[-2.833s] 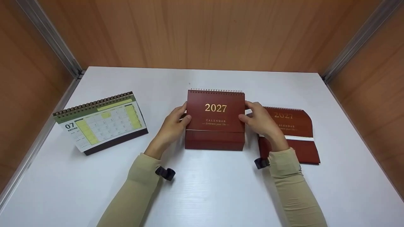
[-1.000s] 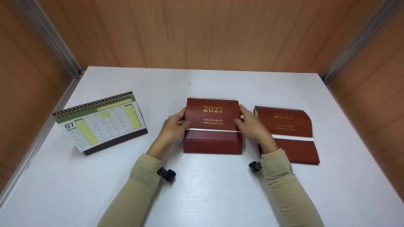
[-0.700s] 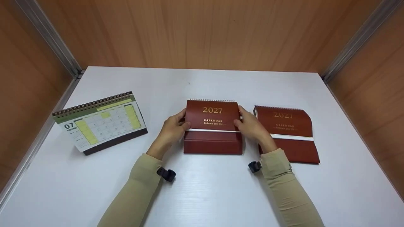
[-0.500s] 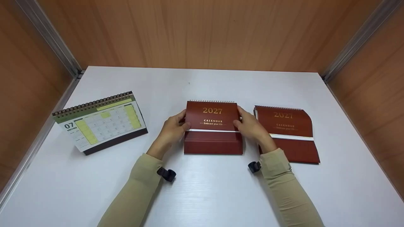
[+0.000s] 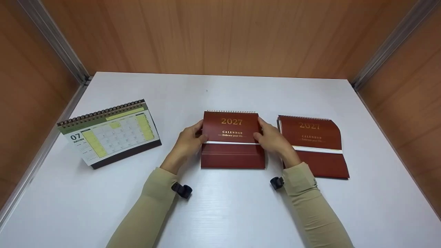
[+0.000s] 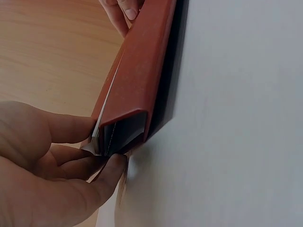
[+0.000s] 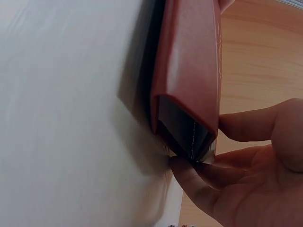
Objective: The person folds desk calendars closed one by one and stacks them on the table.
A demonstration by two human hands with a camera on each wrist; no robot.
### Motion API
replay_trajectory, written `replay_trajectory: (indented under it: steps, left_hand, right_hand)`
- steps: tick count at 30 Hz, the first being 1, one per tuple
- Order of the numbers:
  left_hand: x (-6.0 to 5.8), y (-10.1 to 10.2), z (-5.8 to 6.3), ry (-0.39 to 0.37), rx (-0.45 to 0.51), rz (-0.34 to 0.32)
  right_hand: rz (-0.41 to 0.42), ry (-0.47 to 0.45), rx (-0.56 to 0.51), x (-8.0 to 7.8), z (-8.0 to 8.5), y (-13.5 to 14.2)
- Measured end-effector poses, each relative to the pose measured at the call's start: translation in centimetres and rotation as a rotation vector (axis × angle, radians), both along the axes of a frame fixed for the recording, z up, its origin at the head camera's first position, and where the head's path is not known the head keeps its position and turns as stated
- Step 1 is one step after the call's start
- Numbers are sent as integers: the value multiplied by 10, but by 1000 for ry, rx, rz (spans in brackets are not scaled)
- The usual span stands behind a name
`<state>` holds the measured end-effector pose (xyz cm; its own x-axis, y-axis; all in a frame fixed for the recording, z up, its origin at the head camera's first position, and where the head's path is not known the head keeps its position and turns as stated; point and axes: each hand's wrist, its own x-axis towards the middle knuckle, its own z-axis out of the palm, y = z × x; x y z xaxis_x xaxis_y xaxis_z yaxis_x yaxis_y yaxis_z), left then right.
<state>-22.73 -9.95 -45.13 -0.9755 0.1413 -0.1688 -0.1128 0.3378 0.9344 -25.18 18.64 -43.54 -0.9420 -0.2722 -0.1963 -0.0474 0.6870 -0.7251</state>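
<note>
A dark red 2027 desk calendar (image 5: 231, 129) stands mid-table, its cover leaning back under a row of wire rings, with a white strip of pages showing below the cover. My left hand (image 5: 187, 139) grips its left edge, thumb on the front and fingers behind. On the opposite edge my right hand (image 5: 274, 137) pinches the calendar the same way. Both wrist views look into the hollow end of the folded stand (image 6: 125, 132); in the right wrist view, fingertips (image 7: 182, 165) reach under the back of the cover.
To the right, close to the right hand, lies a second red 2027 calendar (image 5: 318, 165), folded lower, its cover curling at the right. A green and white calendar (image 5: 117, 132) showing month 07 stands angled at the left. Wooden panels (image 5: 227, 38) wall the white table (image 5: 220, 213) at back and sides.
The middle calendar has come slightly toward the person, its ringed top sinking back and lower while a white page strip came into view. Both hands kept hold; the right hand shifted a little left.
</note>
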Motion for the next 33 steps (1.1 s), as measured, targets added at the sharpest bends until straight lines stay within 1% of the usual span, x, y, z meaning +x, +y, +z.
replay_trajectory:
  steps: [9,15,18,25,33]
  left_hand:
    - [0,-1,-1,10,-9,-5]
    - [0,0,-2,10,-7,-6]
    - [0,0,-3,10,-14,-8]
    - [-1,0,-2,38,-53,-20]
    - [-1,-1,-5,21,-34,-26]
  right_hand:
    - [31,13,43,1,0,0]
    - [20,11,53,2,1,-2]
    - [14,10,66,2,1,-2]
    - [34,20,95,3,2,-3]
    - [41,-1,99,3,3,-4]
